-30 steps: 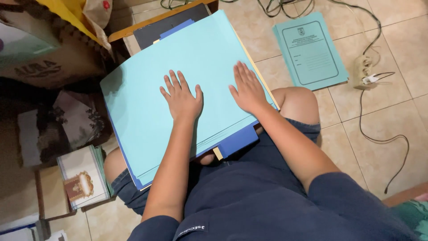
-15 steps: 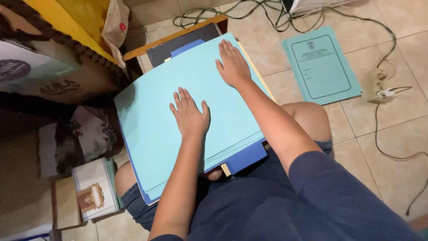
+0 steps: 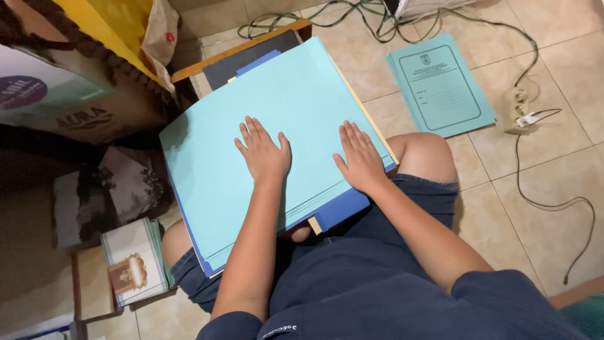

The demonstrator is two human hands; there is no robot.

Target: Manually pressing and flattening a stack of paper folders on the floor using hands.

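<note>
Now both palms flat, fingers spread, gripping nothing: left hand [image 3: 264,151] & right hand [image 3: 360,157] press the folder stack [image 3: 207,170] — light, floppy, slippery; I'd grab by the edges.

Beige tiled floor [image 3: 553,157], tangled cables [image 3: 377,16], cardboard box [image 3: 69,94], dim left side

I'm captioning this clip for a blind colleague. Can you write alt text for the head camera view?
A seated person presses the left hand and right hand flat on a light blue folder topping a stack on their lap. A printed blue folder, cables and a power strip lie on the tiled floor.
</note>
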